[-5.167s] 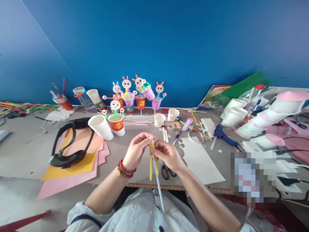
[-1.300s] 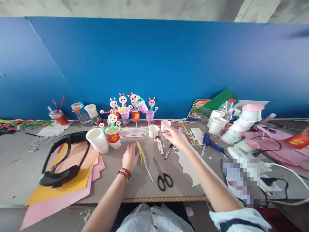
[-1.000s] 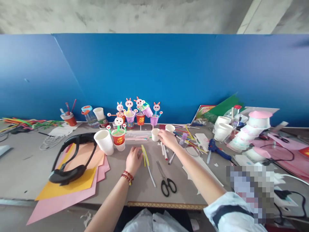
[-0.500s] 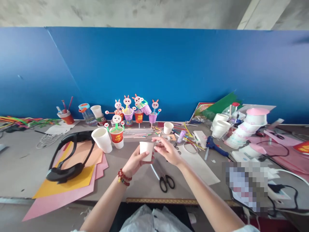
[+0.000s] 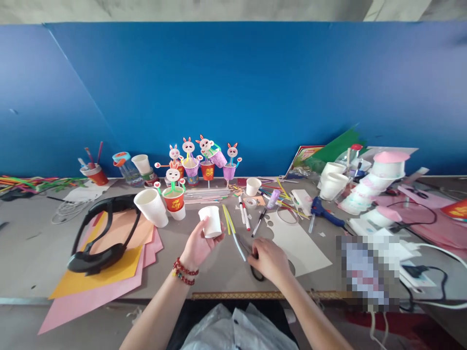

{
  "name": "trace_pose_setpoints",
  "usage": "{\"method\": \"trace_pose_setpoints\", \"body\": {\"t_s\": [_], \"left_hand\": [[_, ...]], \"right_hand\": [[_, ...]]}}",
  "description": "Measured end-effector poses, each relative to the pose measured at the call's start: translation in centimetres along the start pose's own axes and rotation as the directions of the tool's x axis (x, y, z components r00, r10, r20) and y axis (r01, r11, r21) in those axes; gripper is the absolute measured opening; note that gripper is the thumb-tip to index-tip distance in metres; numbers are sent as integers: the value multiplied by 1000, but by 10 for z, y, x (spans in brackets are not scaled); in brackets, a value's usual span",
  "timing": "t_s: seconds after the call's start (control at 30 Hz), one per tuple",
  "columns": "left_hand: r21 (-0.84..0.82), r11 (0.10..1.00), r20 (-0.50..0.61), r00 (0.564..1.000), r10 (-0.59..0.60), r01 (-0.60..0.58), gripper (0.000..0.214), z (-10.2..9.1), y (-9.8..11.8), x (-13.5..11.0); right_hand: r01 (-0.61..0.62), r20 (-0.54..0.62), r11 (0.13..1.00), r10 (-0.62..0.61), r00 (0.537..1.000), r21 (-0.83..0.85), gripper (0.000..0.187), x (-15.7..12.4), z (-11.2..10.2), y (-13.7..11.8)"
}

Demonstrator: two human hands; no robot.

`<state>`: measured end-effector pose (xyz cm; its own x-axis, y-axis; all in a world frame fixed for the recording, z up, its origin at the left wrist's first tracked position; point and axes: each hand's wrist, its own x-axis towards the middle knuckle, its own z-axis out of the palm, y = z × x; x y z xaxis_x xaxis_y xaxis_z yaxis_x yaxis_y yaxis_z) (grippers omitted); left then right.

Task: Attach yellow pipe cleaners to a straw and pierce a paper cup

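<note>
My left hand (image 5: 202, 243) is wrapped round a white paper cup (image 5: 210, 221), which tilts a little above the table. My right hand (image 5: 270, 257) is down on the black-handled scissors (image 5: 257, 273), its fingers curled over the handles; one loop shows below the fingers and the rest is mostly hidden. Beside it on the table lie yellow and pale drinking straws (image 5: 237, 243). A black pen (image 5: 259, 222) and a red-capped marker (image 5: 244, 214) rest just beyond. A white paper sheet (image 5: 301, 243) with round cut-outs is to the right of my right hand.
Decorated rabbit cups (image 5: 174, 197) and a stack of white cups (image 5: 151, 206) stand beyond my left hand. A black headset (image 5: 97, 257) lies on coloured paper (image 5: 91, 301) at left. A blue glue gun (image 5: 324, 214), a tiered cup tower (image 5: 375, 182) and a power strip are at right.
My right hand has left the cup and come down toward me onto the scissors. My left hand, still holding the cup, has shifted slightly left. The view has tilted downward a little.
</note>
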<state>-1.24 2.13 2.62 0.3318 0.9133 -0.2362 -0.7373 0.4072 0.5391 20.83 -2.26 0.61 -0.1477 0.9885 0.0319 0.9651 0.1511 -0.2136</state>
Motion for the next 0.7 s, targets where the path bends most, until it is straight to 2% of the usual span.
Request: {"method": "trace_pose_setpoints", "body": {"t_s": [0.1, 0.2, 0.27, 0.33, 0.4, 0.53, 0.7], "left_hand": [[40, 999, 33, 999, -6, 5, 35, -5, 4, -4], [48, 999, 80, 997, -11, 7, 38, -10, 6, -7], [31, 999, 152, 988, -12, 8, 43, -11, 5, -6], [19, 1000, 249, 968, -8, 4, 48, -8, 1, -2], [37, 999, 320, 947, -9, -3, 51, -4, -2, 5], [80, 997, 283, 959, -5, -19, 40, 0, -4, 23], [86, 996, 241, 970, -42, 22, 35, -6, 7, 36]], "right_hand": [[-57, -41, 997, 59, 997, 58, 11, 5, -1, 5], [-142, -112, 967, 168, 979, 213, 12, 11, -2, 6], [-108, -124, 914, 169, 978, 392, 12, 18, -3, 2], [-25, -119, 825, 111, 987, 565, 11, 28, -4, -9], [50, -138, 741, 58, 989, 669, 10, 41, -4, -22], [141, -189, 654, 3, 982, 743, 5, 69, -1, -40], [187, -279, 610, 58, 959, 770, 19, 87, 3, -37]]}}
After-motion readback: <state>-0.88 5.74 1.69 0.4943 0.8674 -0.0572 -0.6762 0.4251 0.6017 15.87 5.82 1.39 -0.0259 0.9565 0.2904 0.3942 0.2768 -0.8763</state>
